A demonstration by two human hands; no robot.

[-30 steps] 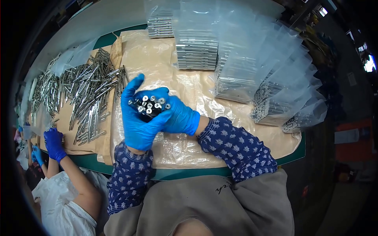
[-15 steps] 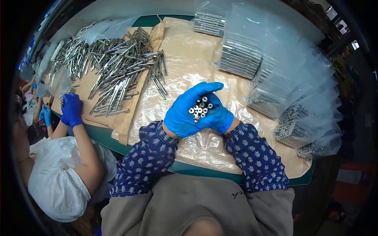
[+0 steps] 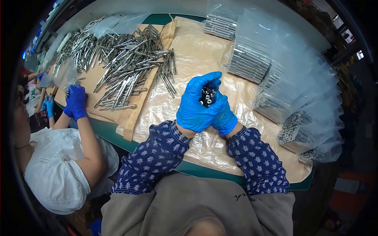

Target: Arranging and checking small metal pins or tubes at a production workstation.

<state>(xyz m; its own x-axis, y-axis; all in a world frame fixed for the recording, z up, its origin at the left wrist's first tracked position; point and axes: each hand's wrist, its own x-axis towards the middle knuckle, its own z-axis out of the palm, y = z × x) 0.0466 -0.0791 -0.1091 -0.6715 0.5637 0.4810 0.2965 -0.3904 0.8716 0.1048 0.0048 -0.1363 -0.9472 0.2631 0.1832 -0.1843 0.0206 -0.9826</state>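
Observation:
Both my hands wear light blue gloves and are closed together above the brown paper. My left hand [image 3: 193,104] wraps the left side of a bundle of metal rods [image 3: 208,97], its fingers arching over the far side. My right hand [image 3: 223,115] closes round the bundle from the right and below, touching the left. Only the rods' round ends show, a few shiny with a dark hole; their lengths are hidden by the gloves. A large loose heap of similar silvery rods [image 3: 126,72] lies to the left.
Clear plastic bags packed with rods [image 3: 250,59] form a curved row at the right. Wrinkled plastic-coated brown paper [image 3: 189,43] covers the green table [image 3: 118,138]. At the left a co-worker in a white top works with a dark blue gloved hand [image 3: 76,103].
My hands have closed tighter round the bundle and turned it, so fewer rod ends show. In the picture the table things sit slightly farther right. The co-worker's hand has shifted a little.

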